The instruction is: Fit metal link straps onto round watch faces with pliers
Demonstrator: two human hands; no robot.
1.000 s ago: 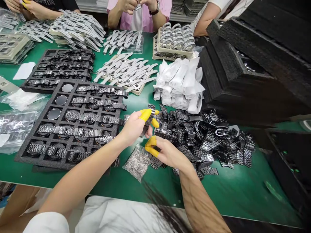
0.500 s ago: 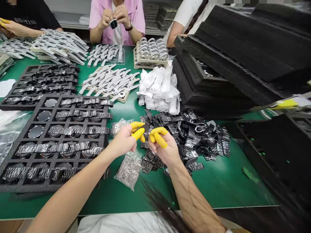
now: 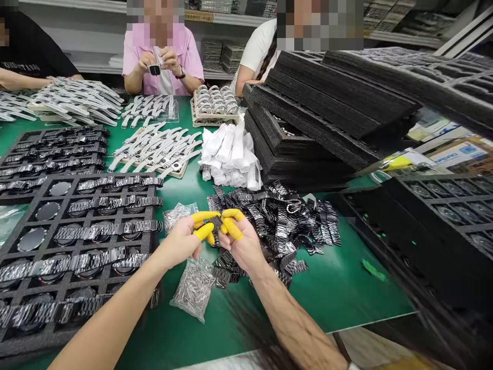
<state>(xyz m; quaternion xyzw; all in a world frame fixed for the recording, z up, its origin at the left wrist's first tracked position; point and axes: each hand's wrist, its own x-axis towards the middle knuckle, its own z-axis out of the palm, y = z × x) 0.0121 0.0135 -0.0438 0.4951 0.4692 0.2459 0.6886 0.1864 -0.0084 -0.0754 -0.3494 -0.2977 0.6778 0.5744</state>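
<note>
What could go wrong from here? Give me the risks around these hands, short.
The dark watch-band piece pinched in the left hand, with the right hand close against it, might slip and get lost among the loose black link watch bands nearby.

The clear bag of metal pins lies just below the hands; a knock could shift it, or spill pins if it is open, which I cannot tell.

The tilted upper black foam trays might slide.
</note>
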